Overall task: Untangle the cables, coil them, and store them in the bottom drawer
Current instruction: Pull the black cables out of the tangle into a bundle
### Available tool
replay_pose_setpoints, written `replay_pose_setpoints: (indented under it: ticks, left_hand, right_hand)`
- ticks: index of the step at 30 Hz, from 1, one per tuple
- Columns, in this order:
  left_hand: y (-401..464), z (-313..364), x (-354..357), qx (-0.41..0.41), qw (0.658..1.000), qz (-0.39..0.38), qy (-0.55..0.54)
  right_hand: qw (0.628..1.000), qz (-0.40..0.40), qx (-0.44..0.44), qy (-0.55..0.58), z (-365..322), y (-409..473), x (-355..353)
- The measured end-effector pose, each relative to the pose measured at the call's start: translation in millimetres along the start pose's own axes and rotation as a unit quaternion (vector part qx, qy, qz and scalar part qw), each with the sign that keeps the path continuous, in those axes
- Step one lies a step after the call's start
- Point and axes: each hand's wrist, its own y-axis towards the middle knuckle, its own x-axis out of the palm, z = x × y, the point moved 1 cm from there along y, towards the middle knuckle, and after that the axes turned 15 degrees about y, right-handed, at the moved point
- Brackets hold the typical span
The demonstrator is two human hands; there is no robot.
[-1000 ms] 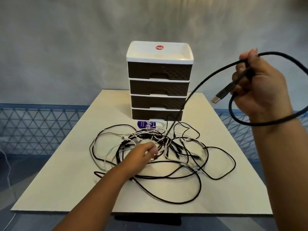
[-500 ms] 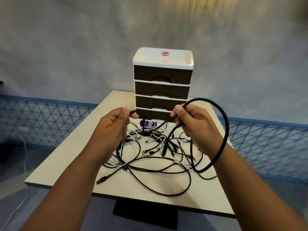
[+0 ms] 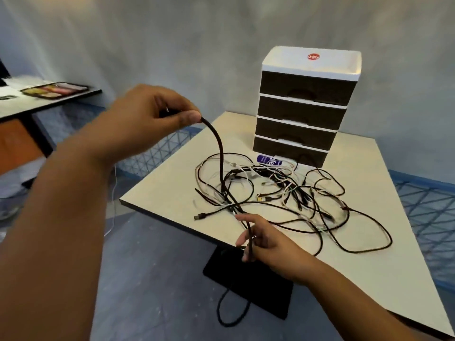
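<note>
A thick black cable [image 3: 219, 153] is pinched at its end by the left hand [image 3: 147, 114], raised left of the drawers [image 3: 305, 104]. Lower down, in front of the drawers at the table [image 3: 369, 267] edge, the same cable is gripped by the right hand [image 3: 266, 239], a loop hanging below. The tangle [image 3: 283, 193] lies just before the bottom drawer [image 3: 290, 150], which is closed. A red "Uniplas" sticker [image 3: 313, 56] is seen on the drawers' white top. Half a second ago both hands were held close together above the tangle; they are now spread apart.
</note>
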Motion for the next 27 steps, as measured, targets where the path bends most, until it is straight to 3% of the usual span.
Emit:
replay_pose_setpoints:
  ticks: [3, 6, 9, 12, 15, 18, 21, 23, 25, 27]
  left_hand:
    - [-3.4, 5.5, -2.4, 0.012, 0.996, -0.088, 0.001]
    - [-1.8, 9.9, 16.4, 0.039, 0.975, -0.205, 0.071]
    - [3.1, 11.2, 44.5, 0.062, 0.954, -0.277, 0.097]
    - [6.0, 18.3, 72.1, 0.085, 0.947, -0.298, 0.084]
    - [6.7, 22.3, 90.8, 0.104, 0.948, -0.277, 0.116]
    - [2.8, 12.4, 102.4, 0.086, 0.962, -0.233, 0.118]
    - [-13.7, 9.6, 124.7, -0.022, 0.995, -0.082, 0.054]
    - [-31.6, 18.6, 145.4, -0.172, 0.984, 0.031, -0.039]
    - [-44.8, 31.6, 160.2, -0.326, 0.925, 0.040, -0.192]
    - [-45.2, 39.4, 172.0, -0.403, 0.823, -0.021, -0.399]
  right_hand:
    - [0.999, -0.035, 0.037, -0.014, 16.0, 2.3, 7.0]
    - [0.987, -0.035, 0.068, -0.144, 14.3, 3.8, 3.6]
    - [0.969, 0.087, -0.004, -0.233, -2.9, 12.6, -3.4]
    - [0.980, 0.141, -0.093, -0.108, -22.2, 22.0, 1.4]
    - [0.990, 0.097, -0.099, 0.008, -27.8, 24.2, 9.6]
    - [0.965, 0.059, -0.084, 0.239, -23.5, 19.5, 16.5]
    - [0.934, 0.080, -0.106, 0.331, -22.7, 21.3, 20.7]
    - [0.921, 0.102, -0.124, 0.356, -24.5, 23.3, 22.4]
    - [0.916, 0.110, -0.130, 0.362, -24.1, 26.4, 23.6]
    - [0.923, 0.101, -0.125, 0.350, -21.7, 30.5, 24.7]
